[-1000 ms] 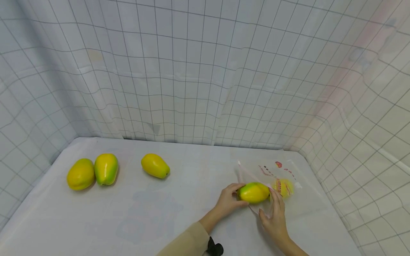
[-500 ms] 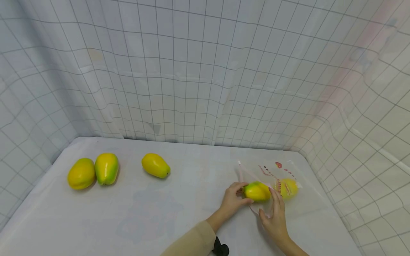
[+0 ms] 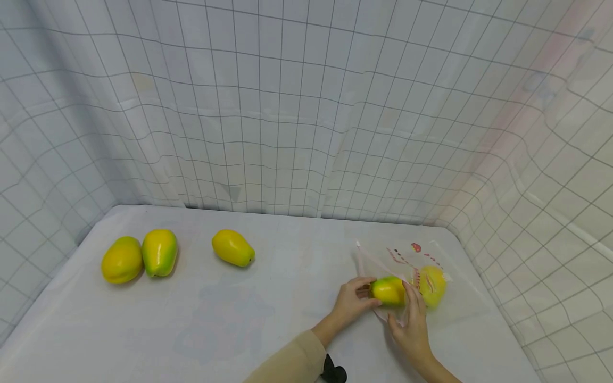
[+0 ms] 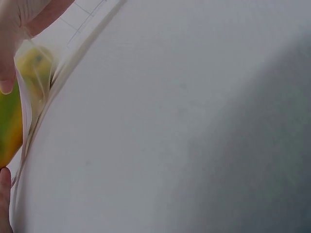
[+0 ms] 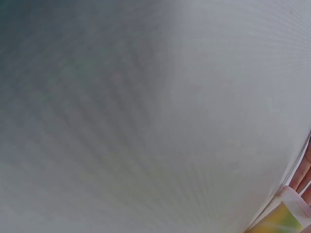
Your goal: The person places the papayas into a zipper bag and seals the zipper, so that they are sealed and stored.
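My left hand (image 3: 351, 300) holds a yellow-green papaya (image 3: 389, 291) by its near end, at the mouth of a clear plastic bag (image 3: 460, 303) with red print. The papaya's far part is behind the fingers of my right hand (image 3: 413, 327), which holds the bag's edge at the opening. Inside the bag lies a second papaya (image 3: 432, 286), seen through the plastic. In the left wrist view, the held papaya (image 4: 9, 121) shows at the left edge beside the bag's rim. The right wrist view catches only a corner of yellow-green fruit (image 5: 279, 221) under plastic.
Toward the left of the white-covered table (image 3: 287, 255) lie two papayas side by side, one rounder (image 3: 122, 260) and one green-tipped (image 3: 159, 252). Another papaya (image 3: 232, 248) lies nearer the middle. A gridded white curtain (image 3: 287, 133) encloses the back and sides.
My left hand has moved right, pushing the held papaya farther into the bag's mouth. The papaya inside has shifted right and turned. My right hand has stayed almost still.
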Demonstrator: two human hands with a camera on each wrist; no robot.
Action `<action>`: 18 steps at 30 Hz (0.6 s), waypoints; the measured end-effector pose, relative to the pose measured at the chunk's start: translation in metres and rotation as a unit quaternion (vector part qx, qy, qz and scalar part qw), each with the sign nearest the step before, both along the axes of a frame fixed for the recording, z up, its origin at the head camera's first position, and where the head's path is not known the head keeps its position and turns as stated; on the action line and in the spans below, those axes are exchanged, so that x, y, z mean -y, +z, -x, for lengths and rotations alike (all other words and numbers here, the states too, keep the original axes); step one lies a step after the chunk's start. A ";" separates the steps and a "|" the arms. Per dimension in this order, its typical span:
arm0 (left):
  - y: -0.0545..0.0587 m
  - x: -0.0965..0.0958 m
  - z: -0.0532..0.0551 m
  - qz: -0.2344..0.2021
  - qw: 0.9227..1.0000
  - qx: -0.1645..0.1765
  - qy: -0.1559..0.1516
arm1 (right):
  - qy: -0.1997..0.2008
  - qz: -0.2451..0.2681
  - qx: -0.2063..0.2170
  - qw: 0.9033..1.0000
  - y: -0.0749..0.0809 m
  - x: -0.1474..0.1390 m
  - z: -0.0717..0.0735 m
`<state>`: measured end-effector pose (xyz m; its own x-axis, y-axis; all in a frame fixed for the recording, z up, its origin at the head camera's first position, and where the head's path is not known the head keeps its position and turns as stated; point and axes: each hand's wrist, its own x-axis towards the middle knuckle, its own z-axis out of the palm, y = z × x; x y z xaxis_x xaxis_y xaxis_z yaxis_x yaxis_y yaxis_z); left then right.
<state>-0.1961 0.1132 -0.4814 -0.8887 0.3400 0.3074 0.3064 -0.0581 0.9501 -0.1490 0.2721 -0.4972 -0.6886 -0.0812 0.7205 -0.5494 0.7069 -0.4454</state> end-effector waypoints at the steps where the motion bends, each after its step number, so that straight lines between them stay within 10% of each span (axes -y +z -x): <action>1: 0.000 -0.001 0.000 0.000 1.000 0.004 0.004 | -0.001 0.000 0.000 1.000 0.000 0.000 0.000; 18: -0.007 -0.013 0.005 -0.026 1.000 0.016 0.005 | 0.011 0.009 -0.007 1.000 0.000 0.001 0.000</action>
<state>-0.2014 0.1265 -0.4887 -0.9021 0.3146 0.2954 0.2762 -0.1051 0.9553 -0.1492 0.2715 -0.4970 -0.6771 -0.0830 0.7312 -0.5707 0.6865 -0.4506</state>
